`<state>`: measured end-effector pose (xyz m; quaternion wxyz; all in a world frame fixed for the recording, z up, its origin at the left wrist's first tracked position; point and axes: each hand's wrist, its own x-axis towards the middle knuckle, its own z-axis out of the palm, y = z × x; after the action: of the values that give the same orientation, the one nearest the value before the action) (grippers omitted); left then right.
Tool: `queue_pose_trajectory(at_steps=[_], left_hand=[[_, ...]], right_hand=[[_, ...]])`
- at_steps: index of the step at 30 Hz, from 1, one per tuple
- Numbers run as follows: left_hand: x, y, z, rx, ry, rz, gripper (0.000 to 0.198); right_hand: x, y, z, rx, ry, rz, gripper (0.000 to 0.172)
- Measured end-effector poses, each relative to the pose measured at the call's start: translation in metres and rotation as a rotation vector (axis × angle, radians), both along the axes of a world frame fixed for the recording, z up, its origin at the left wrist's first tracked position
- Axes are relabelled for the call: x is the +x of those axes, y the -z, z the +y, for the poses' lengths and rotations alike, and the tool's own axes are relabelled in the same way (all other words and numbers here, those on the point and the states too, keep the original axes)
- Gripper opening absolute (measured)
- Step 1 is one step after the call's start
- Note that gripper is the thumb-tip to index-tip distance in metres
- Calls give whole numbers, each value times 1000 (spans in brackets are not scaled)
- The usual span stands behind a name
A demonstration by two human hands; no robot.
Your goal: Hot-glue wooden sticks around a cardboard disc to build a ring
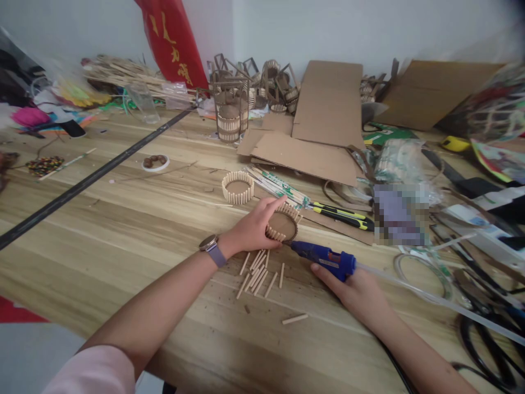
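Observation:
My left hand, a watch on its wrist, is closed around the left side of a small round basket with a cardboard base and a rim partly lined with short wooden sticks. In my right hand is a blue hot glue gun, with a long clear glue stick running out of its back. The gun's nozzle points at the basket's lower right edge; whether it touches cannot be made out. Just below lie several loose short sticks. A basket with sticks all round stands behind my left hand.
A yellow and black utility knife lies behind the basket, beside wrapped sticks. Cardboard sheets and several finished lantern-like baskets stand at the back. Black scissors and clutter fill the right. A dark strip crosses the table's left.

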<state>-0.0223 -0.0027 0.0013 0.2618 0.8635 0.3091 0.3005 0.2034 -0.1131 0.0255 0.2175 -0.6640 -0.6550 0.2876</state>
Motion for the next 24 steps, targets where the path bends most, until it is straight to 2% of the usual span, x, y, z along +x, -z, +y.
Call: queue_pose_trajectory(at_steps=[4,12,24], left_hand=[[0,1,0,17,-8,2,110],[0,0,-1,-3,-17,15,111],[1,-1,-1,-6,-4,21,110]], right_hand=[[-1,0,0,17,6,-33,35],[-1,3,-2,114,-15,-66,40],[-1,1,-2,142,-45,-91,42]])
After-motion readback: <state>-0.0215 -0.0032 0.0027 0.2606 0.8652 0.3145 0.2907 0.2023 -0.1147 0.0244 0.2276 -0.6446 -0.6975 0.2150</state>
